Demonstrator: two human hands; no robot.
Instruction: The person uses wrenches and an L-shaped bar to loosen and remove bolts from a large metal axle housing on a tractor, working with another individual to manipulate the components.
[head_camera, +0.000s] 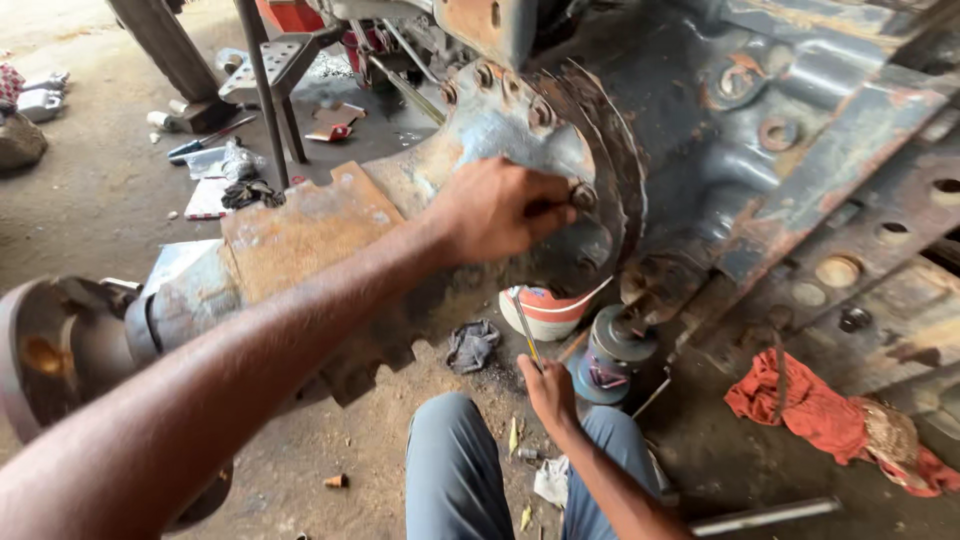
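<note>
Fingers of left hand (495, 208) pinched shut on a rusty nut (583, 195) at the edge of the axle housing flange (520, 130), more flange bolts (487, 76) just above that grip. Right hand (548, 390), well below, closed around a thin rod-like tool (524, 325), tip pointing up at a white-and-red bowl (548, 308). Grey rag (471, 344) left of that grip, red cloth (800, 405) far right on floor.

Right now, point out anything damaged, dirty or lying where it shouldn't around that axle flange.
The axle housing is rusted with flaking blue paint around the bolt the left hand grips. Rags lie loose on the oily floor: a red rag and a grey rag. The right hand holds a thin tool.
</note>
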